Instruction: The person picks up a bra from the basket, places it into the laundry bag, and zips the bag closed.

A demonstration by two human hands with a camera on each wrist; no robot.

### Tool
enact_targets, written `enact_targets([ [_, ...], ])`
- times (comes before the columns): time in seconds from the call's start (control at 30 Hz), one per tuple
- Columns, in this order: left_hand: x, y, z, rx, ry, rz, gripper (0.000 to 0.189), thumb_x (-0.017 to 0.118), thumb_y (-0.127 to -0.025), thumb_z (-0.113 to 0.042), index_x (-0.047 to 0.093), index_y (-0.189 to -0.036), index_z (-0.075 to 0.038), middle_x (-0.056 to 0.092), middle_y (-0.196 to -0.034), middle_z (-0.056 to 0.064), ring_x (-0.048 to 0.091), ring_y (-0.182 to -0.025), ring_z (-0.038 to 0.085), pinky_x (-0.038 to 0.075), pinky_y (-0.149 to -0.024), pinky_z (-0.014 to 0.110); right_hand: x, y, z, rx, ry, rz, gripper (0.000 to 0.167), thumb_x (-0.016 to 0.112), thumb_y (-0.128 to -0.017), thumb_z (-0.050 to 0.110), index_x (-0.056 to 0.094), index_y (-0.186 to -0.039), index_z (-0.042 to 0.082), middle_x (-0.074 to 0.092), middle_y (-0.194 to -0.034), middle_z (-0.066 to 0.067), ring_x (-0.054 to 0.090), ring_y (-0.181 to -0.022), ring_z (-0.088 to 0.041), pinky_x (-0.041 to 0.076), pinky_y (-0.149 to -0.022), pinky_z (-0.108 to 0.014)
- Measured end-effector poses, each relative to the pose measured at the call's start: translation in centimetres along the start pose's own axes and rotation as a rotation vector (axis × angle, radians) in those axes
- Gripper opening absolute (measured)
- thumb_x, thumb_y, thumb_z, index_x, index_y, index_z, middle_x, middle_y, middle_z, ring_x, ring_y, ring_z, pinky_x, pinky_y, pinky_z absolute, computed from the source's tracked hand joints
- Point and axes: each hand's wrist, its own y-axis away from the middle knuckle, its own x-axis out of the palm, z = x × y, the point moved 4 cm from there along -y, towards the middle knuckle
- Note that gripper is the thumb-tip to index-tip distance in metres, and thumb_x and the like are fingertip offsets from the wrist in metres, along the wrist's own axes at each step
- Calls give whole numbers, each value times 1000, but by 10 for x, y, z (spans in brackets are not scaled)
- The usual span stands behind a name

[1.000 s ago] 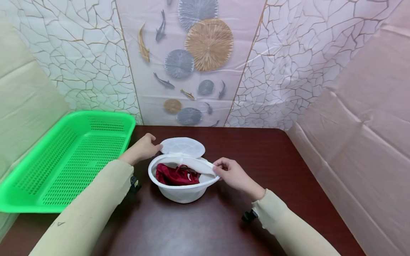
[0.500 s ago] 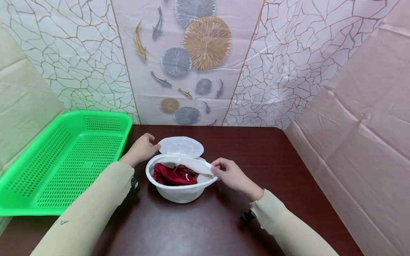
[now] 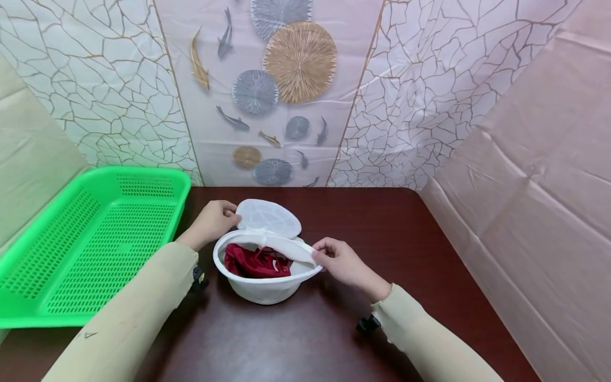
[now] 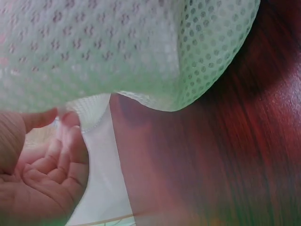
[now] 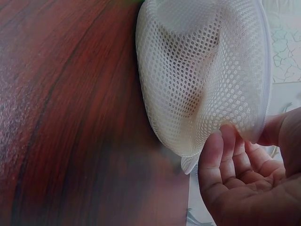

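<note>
A white mesh laundry bag (image 3: 264,293) stands on the table, its round lid (image 3: 268,218) folded back on the far side. Inside lies a crumpled dark red garment (image 3: 255,262) with a small white mark. My left hand (image 3: 212,219) pinches the lid's left edge between thumb and fingertips; in the left wrist view, the hand (image 4: 47,169) is partly covered by the mesh. At the bag's right end my right hand (image 3: 343,263) pinches the rim. The right wrist view shows the right hand's thumb and fingers (image 5: 210,157) on either side of that edge.
To the left sits a large green plastic basket (image 3: 125,247) with perforated sides. The dark reddish-brown table (image 3: 406,228) meets a patterned backdrop (image 3: 401,122) behind. Beige sheeting (image 3: 534,175) rises along the right side.
The lid's left part has been raised and tilted by my left hand. My right hand keeps its grip on the rim. The whole scene has shifted slightly left in the head view.
</note>
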Motion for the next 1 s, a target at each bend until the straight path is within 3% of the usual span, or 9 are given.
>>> enact_targets([
  [0.13, -7, 4, -8, 81, 30, -56, 28, 61, -94, -17, 65, -116, 0, 68, -94, 11, 62, -85, 23, 51, -76, 39, -1, 4, 14, 3, 16, 6, 14, 60, -95, 9, 65, -104, 0, 62, -84, -11, 57, -75, -35, 45, -60, -25],
  [0.33, -16, 11, -23, 146, 78, -104, 21, 59, -94, -14, 66, -110, -2, 68, -94, 10, 63, -86, 23, 51, -78, 39, -3, 12, 38, -6, 30, 10, 13, 59, -95, 8, 65, -103, -1, 62, -82, -11, 52, -68, -18, 42, -59, -25],
  [0.47, -21, 18, -28, 153, 113, -123, 16, 60, -93, -14, 65, -104, -3, 66, -92, 10, 62, -84, 22, 50, -75, 36, 0, 11, 40, -8, 25, 13, 13, 60, -95, 7, 65, -103, -1, 61, -82, -9, 51, -68, -16, 42, -60, -25],
  [0.7, -23, 25, -30, 146, 158, -162, 18, 61, -95, -21, 61, -101, -4, 63, -91, 9, 58, -80, 22, 48, -69, 33, 3, 8, 38, -9, 11, 18, 12, 60, -95, 6, 65, -102, -1, 61, -83, -10, 54, -71, -23, 43, -61, -24],
  [1.0, -27, 31, -34, 163, 229, -195, 15, 65, -92, -16, 57, -96, -4, 67, -99, 11, 64, -86, 22, 50, -72, 32, 1, 8, 39, 2, 29, 10, 13, 59, -95, 8, 65, -103, -1, 62, -84, -11, 54, -72, -24, 44, -61, -25],
])
